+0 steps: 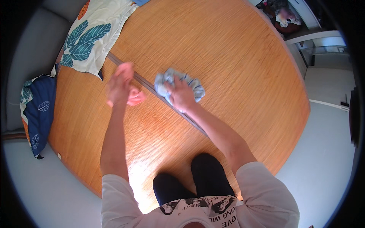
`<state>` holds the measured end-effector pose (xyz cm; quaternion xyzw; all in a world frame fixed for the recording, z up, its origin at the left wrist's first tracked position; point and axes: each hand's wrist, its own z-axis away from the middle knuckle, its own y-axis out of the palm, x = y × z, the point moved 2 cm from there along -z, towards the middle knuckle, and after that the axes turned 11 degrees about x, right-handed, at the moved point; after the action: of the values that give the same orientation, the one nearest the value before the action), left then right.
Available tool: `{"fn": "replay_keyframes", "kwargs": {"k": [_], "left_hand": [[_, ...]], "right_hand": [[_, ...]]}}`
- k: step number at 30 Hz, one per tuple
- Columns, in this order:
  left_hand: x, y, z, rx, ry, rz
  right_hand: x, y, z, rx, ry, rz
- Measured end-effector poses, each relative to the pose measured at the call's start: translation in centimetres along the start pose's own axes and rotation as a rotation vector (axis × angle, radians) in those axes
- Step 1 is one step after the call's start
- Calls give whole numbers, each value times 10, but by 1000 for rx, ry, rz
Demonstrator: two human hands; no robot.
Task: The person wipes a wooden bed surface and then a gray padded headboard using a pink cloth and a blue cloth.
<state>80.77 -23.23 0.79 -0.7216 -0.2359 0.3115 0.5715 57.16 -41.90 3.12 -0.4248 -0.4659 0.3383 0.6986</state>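
Both of my hands are out over a wood-grained mat with fine lines. My left hand [118, 87], blurred, lies over a crumpled pink cloth [136, 96], which shows above it and to its right. My right hand [181, 94] rests with spread fingers on a bunched light-blue and white cloth with dark stripes [197, 87]. A narrow grey-brown strip [145, 83] runs diagonally across the mat, passing between the two cloths and under my right forearm. Whether the fingers of my left hand grip the pink cloth is hard to tell.
At the upper left lies a white leaf-patterned fabric [94, 37]. A navy fabric with leaf outlines [42, 105] hangs over the left edge, beside a grey upholstered seat [34, 37]. My knees rest on the mat. Open shelving with clothes [285, 21] stands at the upper right.
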Motion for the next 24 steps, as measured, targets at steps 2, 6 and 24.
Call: {"fn": "replay_keyframes", "kwargs": {"k": [2, 6, 24], "left_hand": [[75, -6, 60, 48, -155, 29], [91, -17, 213, 52, -317, -323], [71, -4, 12, -86, -629, -26]], "right_hand": [[15, 9, 35, -63, -75, -140], [-40, 3, 129, 119, -165, -45], [-26, -28, -234, -121, 98, 251]]}}
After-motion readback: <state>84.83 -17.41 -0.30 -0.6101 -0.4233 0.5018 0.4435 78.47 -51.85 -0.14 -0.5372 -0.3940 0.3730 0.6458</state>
